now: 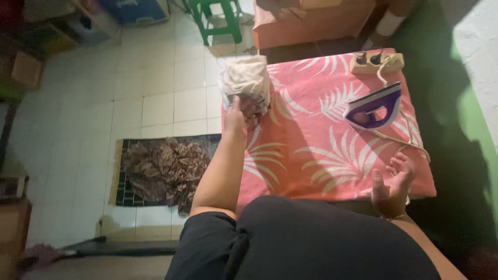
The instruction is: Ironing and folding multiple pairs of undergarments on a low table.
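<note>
A black short-sleeved top, bare forearms, and a thin beaded bracelet (395,217) on the right wrist

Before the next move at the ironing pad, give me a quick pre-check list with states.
1. Left hand has hold of the folded cloth at the pad's far left corner: ok, fingers closed on its near edge.
2. Right hand free: ok, open, palm up, holding nothing, at the pad's near right edge.
3. Iron parked away from both hands: ok, it sits on the far right of the pink leaf-print pad.
4. Iron cord clear of the right hand: not ok, it trails along the right edge close to the fingers.
5. Iron plugged into the power strip: cannot tell.
6. Iron hot: cannot tell.
</note>
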